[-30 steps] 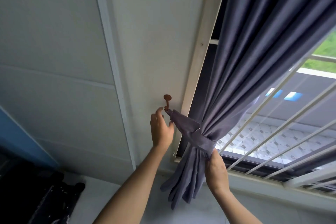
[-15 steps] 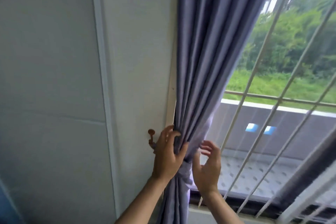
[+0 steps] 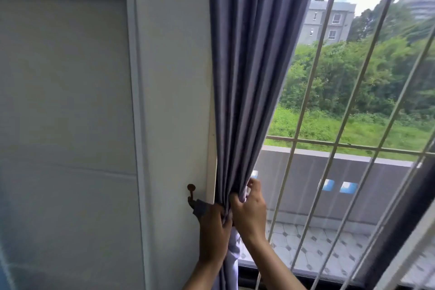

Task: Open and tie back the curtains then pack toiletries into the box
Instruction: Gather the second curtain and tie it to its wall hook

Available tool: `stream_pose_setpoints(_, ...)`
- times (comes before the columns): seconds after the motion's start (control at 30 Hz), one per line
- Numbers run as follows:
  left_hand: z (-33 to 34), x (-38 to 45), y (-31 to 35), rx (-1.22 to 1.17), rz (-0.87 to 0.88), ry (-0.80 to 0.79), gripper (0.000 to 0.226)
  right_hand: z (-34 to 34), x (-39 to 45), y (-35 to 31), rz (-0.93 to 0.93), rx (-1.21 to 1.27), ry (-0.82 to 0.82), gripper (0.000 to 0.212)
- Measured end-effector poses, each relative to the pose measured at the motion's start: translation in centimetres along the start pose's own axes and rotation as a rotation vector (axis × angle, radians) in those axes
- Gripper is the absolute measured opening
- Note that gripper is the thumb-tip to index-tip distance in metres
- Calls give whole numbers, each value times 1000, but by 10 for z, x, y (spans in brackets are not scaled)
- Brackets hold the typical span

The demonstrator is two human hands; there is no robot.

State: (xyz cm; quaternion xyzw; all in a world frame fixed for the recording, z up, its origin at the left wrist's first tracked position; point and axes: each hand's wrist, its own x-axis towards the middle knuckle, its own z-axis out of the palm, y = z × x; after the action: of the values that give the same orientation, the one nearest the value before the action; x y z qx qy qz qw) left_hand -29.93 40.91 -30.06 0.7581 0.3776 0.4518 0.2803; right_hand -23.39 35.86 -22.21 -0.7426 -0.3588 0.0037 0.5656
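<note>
We see the grey-purple pleated fabric curtain (image 3: 244,77) gathered at the left edge of the window, against the white frame strip (image 3: 211,172). Its long axis runs nearly upright, leaning a little: the top spreads wide toward the upper right and the folds narrow downward to a tight bunch at our hands, then drop straight out of the bottom of the view.

Our left hand (image 3: 214,235) is curled round the bunched folds from the wall side, just beside the matching grey-purple fabric tieback band (image 3: 200,207), which runs sideways from the bunch to the small rust-brown metal wall hook (image 3: 191,192) and loops on it. Our right hand (image 3: 249,209) pinches the curtain's outer edge folds just above the left hand, fingertips (image 3: 237,198) pressed into the cloth; the two hands touch.

To the left is the pale panelled wall (image 3: 70,101). To the right, white slanted window bars (image 3: 306,101) cross the glass.

We can read no writing or label anywhere.
</note>
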Motion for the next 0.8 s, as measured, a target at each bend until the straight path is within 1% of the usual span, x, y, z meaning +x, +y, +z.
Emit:
stream_pose_setpoints(0.03, 1, -10, 0, -13, 36, 17, 20, 1, -2, 4, -12, 14, -17, 21)
stream_pose_setpoints(0.07, 1, -16, 0, -8, 85, 38, 28, 3, -4, 7, -26, 12, -35, 17)
stream_pose_setpoints(0.1, 3, -19, -3, 43, 127, 59, 35, 4, -5, 10, -38, 6, -48, 14)
stream_pose_setpoints(0.13, 3, -21, -6, 83, 171, 75, 36, 6, -3, 12, -42, 0, -53, 14)
stream_pose_setpoints(0.2, 1, -17, -11, 182, 241, -35, 35, 6, 2, 12, -25, -35, -53, 19)
stream_pose_setpoints(0.23, -3, -15, -6, 188, 212, -67, 37, 6, 4, 11, -21, -67, -44, 20)
stream_pose_setpoints(0.27, -6, -11, -5, 196, 223, -77, 43, 4, 6, 8, -24, -92, -26, 22)
stream_pose_setpoints(0.3, -13, -8, -3, 189, 239, -97, 42, 0, 7, 2, -37, -111, 5, 28)
stream_pose_setpoints(0.33, -20, -3, -1, 126, 232, -103, 32, -4, 7, -5, -84, -129, 54, 39)
stream_pose_setpoints(0.37, -27, 3, -2, 114, 256, -94, 15, -9, 9, -14, -173, -142, 122, 53)
stream_pose_setpoints(0.4, -33, 8, -1, 84, 283, -87, 11, -14, 11, -24, -289, -153, 198, 68)
stream_pose_setpoints(0.43, -38, 12, 0, 61, 318, -102, 20, -18, 16, -35, -411, -177, 277, 77)
stream_pose_setpoints(0.47, -42, 17, 0, 63, 363, -80, 25, -23, 22, -46, -521, -216, 336, 81)
stream_pose_setpoints(0.5, -48, 23, 3, 77, 396, -37, 27, -27, 29, -58, -598, -265, 366, 82)
stream_pose_setpoints(0.57, -57, 41, 15, 96, 490, 58, 31, -32, 41, -76, -655, -341, 375, 80)
stream_pose_setpoints(0.7, -74, 79, 47, 75, 644, 144, 35, -34, 51, -89, -643, -401, 400, 70)
stream_pose_setpoints(0.8, -76, 91, 57, 172, 768, 217, 32, -34, 52, -84, -610, -439, 411, 64)
